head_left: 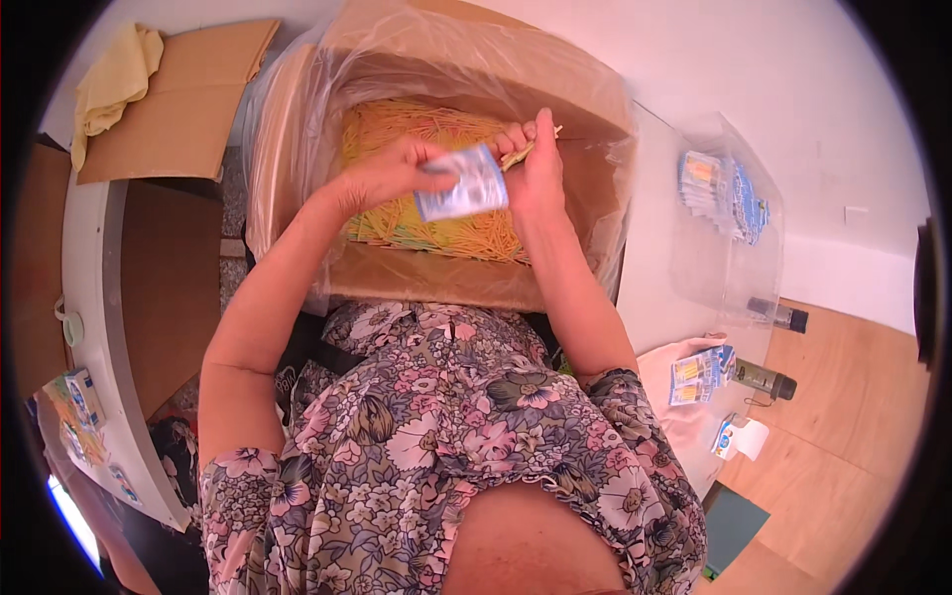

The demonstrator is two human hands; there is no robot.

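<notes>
My left hand (392, 177) grips a small blue-and-white printed packet (462, 184) by its left edge, thumb on top. Closed fingers of my right hand (537, 164) hold a small bunch of thin yellowish sticks (517, 157) just beyond the packet's right corner. Both hands are raised over a large cardboard box (436, 286) lined with clear plastic film. Inside the box lies a thick layer of thin sticks (397, 124), mostly yellow and orange with some greenish ones. The packet is slightly blurred, and I cannot tell whether it is unsealed.
On the right-hand table, a clear plastic bin (699, 268) holds several blue packets (704, 178). Nearer are more packets (699, 377) on a pink cloth (659, 372) and a dark bottle (764, 380). A cardboard flap (198, 94) with a yellow cloth (119, 74) is at left.
</notes>
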